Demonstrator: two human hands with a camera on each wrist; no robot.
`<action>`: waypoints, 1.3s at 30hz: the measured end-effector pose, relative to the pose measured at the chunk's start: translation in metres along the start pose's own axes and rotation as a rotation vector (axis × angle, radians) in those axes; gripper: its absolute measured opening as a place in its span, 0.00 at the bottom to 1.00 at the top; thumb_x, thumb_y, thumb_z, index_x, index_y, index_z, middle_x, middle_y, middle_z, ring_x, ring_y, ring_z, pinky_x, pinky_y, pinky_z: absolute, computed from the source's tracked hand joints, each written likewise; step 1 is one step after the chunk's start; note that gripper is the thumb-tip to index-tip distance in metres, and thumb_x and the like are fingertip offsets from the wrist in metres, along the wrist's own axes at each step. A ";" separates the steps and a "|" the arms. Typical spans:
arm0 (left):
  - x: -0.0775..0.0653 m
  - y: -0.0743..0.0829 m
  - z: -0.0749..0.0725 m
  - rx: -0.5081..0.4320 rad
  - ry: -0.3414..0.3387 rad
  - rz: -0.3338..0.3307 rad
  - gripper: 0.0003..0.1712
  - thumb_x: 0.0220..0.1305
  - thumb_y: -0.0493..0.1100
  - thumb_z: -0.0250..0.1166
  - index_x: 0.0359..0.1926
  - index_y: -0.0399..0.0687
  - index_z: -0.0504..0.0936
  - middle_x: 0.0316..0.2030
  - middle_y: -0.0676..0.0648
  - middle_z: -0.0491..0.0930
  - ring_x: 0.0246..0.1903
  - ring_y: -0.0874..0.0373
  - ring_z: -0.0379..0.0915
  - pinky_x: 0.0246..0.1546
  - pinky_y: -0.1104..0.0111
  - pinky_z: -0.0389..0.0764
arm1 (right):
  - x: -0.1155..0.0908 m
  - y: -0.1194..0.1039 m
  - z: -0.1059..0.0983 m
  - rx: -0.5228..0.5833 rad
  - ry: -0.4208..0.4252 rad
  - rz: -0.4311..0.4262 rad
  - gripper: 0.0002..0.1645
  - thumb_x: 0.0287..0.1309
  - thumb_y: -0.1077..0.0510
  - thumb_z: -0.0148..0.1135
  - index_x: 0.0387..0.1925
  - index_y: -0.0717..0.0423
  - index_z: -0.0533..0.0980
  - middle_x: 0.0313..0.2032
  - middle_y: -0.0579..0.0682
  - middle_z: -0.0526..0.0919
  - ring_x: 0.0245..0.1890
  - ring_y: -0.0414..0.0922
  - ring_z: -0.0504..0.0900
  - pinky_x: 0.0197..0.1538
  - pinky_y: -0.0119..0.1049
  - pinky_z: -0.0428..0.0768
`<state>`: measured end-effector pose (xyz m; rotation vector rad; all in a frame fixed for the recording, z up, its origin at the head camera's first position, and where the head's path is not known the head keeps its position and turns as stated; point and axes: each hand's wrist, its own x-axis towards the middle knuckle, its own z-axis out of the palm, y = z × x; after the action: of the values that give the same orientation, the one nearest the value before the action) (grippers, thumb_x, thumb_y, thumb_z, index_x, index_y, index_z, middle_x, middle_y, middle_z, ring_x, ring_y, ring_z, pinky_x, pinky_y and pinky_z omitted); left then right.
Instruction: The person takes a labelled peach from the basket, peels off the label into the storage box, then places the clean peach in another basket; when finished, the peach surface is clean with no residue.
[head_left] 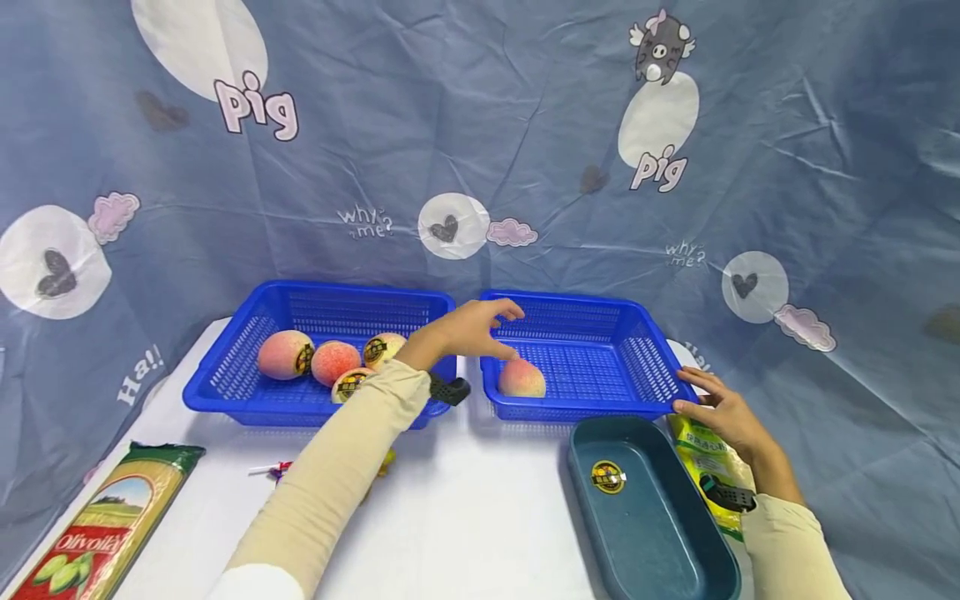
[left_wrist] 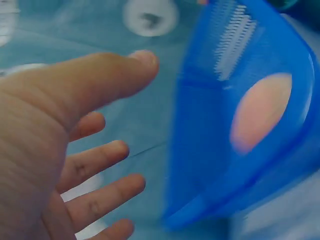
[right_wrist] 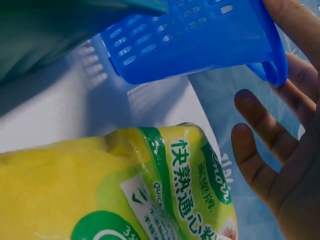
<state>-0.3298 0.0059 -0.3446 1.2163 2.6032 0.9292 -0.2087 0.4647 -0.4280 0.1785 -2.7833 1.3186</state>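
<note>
My left hand reaches over the left end of the right-hand blue basket, its fingers and thumb spread and nothing between them. Just below the thumb, a pink and yellow peach sits in that basket's near left corner; the left wrist view shows the peach blurred behind the basket wall. At the opposite end, my right hand holds the basket's near right corner, thumb and forefinger on either side of the rim. Its other fingers stick out loosely in the right wrist view.
Another blue basket at left holds several peaches, partly behind my left forearm. A dark green tray stands in front of the right basket, beside a yellow pasta bag. Spaghetti lies front left; wrapped candy shows by my left sleeve.
</note>
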 end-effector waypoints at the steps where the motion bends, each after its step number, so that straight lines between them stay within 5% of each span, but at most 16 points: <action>1: -0.015 -0.002 -0.011 -0.011 0.037 0.013 0.38 0.57 0.49 0.78 0.66 0.46 0.74 0.63 0.45 0.76 0.60 0.46 0.73 0.60 0.57 0.73 | 0.001 0.000 0.000 0.002 -0.004 0.000 0.38 0.69 0.56 0.65 0.73 0.67 0.62 0.74 0.67 0.55 0.59 0.63 0.66 0.46 0.25 0.72; 5: -0.096 -0.022 -0.052 0.022 0.205 -0.016 0.39 0.56 0.49 0.78 0.66 0.46 0.74 0.63 0.44 0.77 0.58 0.45 0.75 0.58 0.50 0.74 | 0.002 -0.003 0.000 0.008 -0.019 0.002 0.37 0.70 0.57 0.64 0.73 0.67 0.62 0.73 0.67 0.55 0.58 0.65 0.67 0.47 0.30 0.77; 9: -0.197 -0.061 -0.078 0.098 0.401 -0.133 0.39 0.53 0.48 0.80 0.63 0.43 0.76 0.61 0.37 0.76 0.60 0.38 0.70 0.59 0.41 0.68 | 0.004 -0.018 0.001 -0.059 -0.012 0.026 0.41 0.71 0.51 0.63 0.74 0.65 0.59 0.73 0.71 0.54 0.63 0.73 0.61 0.55 0.58 0.77; 13: -0.285 -0.105 -0.079 0.113 0.555 -0.290 0.41 0.48 0.45 0.82 0.62 0.38 0.76 0.60 0.29 0.71 0.61 0.29 0.62 0.55 0.33 0.62 | 0.023 -0.054 0.011 -0.179 -0.005 -0.020 0.45 0.69 0.47 0.64 0.75 0.63 0.57 0.71 0.74 0.54 0.67 0.77 0.54 0.57 0.78 0.61; 16: -0.324 -0.130 -0.068 0.073 0.604 -0.354 0.39 0.51 0.43 0.81 0.62 0.36 0.75 0.60 0.30 0.69 0.60 0.33 0.62 0.51 0.44 0.70 | 0.048 -0.090 0.029 -0.178 -0.042 -0.119 0.42 0.69 0.49 0.64 0.76 0.60 0.58 0.71 0.70 0.59 0.68 0.72 0.57 0.60 0.76 0.58; 19: -0.341 -0.147 -0.056 0.030 0.656 -0.365 0.33 0.53 0.40 0.80 0.59 0.38 0.79 0.61 0.38 0.72 0.59 0.56 0.65 0.45 0.71 0.73 | 0.077 -0.128 0.059 -0.080 -0.127 -0.226 0.37 0.71 0.53 0.63 0.75 0.57 0.61 0.69 0.65 0.66 0.67 0.67 0.64 0.63 0.70 0.62; 23: -0.351 -0.159 -0.048 -0.012 0.722 -0.353 0.26 0.56 0.38 0.78 0.56 0.40 0.82 0.63 0.52 0.75 0.55 0.80 0.62 0.42 0.83 0.68 | 0.115 -0.179 0.110 0.013 -0.256 -0.342 0.34 0.70 0.57 0.63 0.73 0.58 0.64 0.66 0.62 0.72 0.63 0.63 0.72 0.62 0.60 0.71; 27: -0.361 -0.162 -0.049 -0.040 0.732 -0.365 0.25 0.59 0.39 0.76 0.57 0.40 0.81 0.63 0.64 0.75 0.55 0.83 0.62 0.42 0.81 0.69 | 0.150 -0.226 0.164 0.006 -0.364 -0.417 0.34 0.68 0.58 0.65 0.72 0.58 0.66 0.63 0.63 0.74 0.60 0.61 0.75 0.60 0.54 0.75; 32: -0.365 -0.162 -0.050 -0.056 0.730 -0.377 0.24 0.61 0.40 0.75 0.57 0.40 0.81 0.64 0.63 0.75 0.56 0.83 0.62 0.43 0.80 0.69 | 0.187 -0.268 0.228 -0.105 -0.499 -0.419 0.41 0.64 0.54 0.70 0.74 0.55 0.63 0.64 0.61 0.74 0.62 0.61 0.74 0.60 0.47 0.75; 39: -0.360 -0.158 -0.048 -0.069 0.728 -0.400 0.23 0.61 0.40 0.75 0.57 0.41 0.82 0.64 0.56 0.77 0.56 0.81 0.63 0.43 0.75 0.70 | 0.212 -0.287 0.294 -0.334 -0.685 -0.349 0.53 0.55 0.54 0.76 0.77 0.53 0.58 0.70 0.62 0.67 0.68 0.56 0.67 0.68 0.44 0.66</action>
<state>-0.2090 -0.3570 -0.4485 0.3185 3.1094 1.5622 -0.3824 0.0402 -0.3725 1.2339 -3.2100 0.7910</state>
